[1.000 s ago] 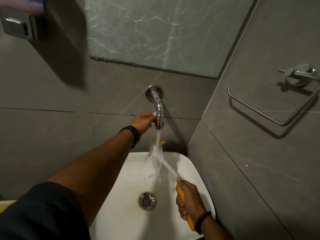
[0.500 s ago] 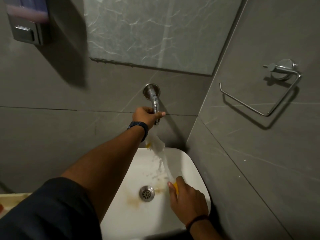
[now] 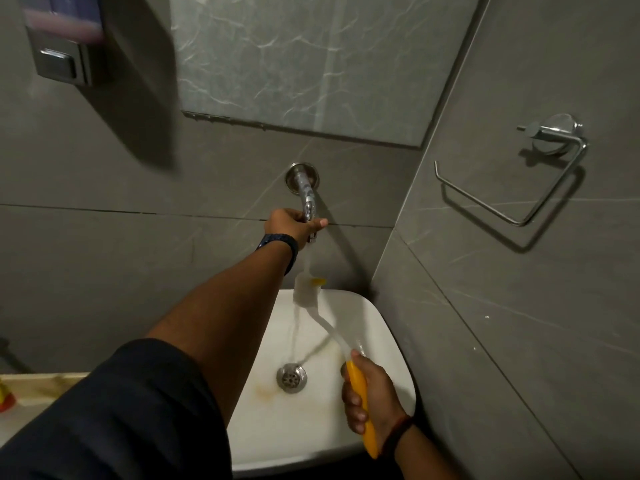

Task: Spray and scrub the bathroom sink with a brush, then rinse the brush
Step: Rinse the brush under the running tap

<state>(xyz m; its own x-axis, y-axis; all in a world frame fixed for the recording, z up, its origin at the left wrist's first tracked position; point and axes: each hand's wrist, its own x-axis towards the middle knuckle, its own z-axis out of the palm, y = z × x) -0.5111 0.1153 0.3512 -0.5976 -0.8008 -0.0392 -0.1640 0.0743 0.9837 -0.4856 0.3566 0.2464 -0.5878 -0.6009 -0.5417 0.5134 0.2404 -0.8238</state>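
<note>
Over the white sink [image 3: 388, 327], at its back edge, water runs from the wall tap [image 3: 306, 192] onto the brush [image 3: 306, 289] head. Left hand [image 3: 291, 223] is closed around the tap's lower end, thumb sticking out to the right, dark band on the wrist. Right hand [image 3: 372, 393] is wrapped tight round the brush's yellow handle, near the sink's front right corner, dark band on that wrist too. Brush runs diagonally: yellow grip low right, white neck rising up and left, white bristle head with a small yellow tip held just under the spout, above the sink's back rim. Head is blurred by the water, bristle detail can't be told. Stream falls past the head down toward the metal drain [image 3: 291, 377] in the basin middle. Brownish stains on the basin floor left of the drain and between the drain and the right hand. Dark sleeve [image 3: 114, 420] covers the left upper arm, bottom left. Grey tiled walls meet in a corner right of the sink. Mirror [image 3: 311, 60] hangs above the tap. Chrome towel ring [image 3: 512, 188] on the right wall. Soap dispenser [image 3: 60, 46] top left on the back wall, blurred. Pale surface [image 3: 38, 386] at the left edge, small red-yellow item [image 3: 6, 398] on it, too cut off to tell what
</note>
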